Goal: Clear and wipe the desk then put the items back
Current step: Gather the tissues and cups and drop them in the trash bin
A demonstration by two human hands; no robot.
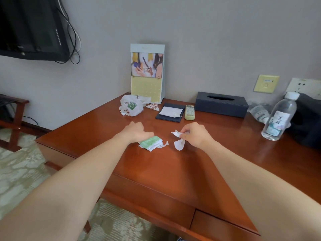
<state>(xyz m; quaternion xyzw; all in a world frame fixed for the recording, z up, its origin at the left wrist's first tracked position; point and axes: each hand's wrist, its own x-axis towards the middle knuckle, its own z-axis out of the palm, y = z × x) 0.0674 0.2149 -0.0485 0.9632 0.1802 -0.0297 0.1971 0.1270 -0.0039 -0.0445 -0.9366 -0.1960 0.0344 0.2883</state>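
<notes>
A crumpled green-printed paper (151, 143) lies mid-table (156, 171) under the left hand (137, 132), whose grip curls down over its top edge. Just beside it at 3 o'clock, the right hand (192, 134) holds a torn white scrap (177, 133), its grip pinching the scrap between thumb and fingertips.

From the hands:
- 11 o'clock: a white plastic bag (130, 106) with green print
- 12 o'clock: a dark notepad holder (171, 112) and a remote (189, 112); behind them a standing calendar (147, 72)
- 1 o'clock: a dark tissue box (221, 104)
- 2 o'clock: an upright water bottle (278, 117), its label script unreadable
</notes>
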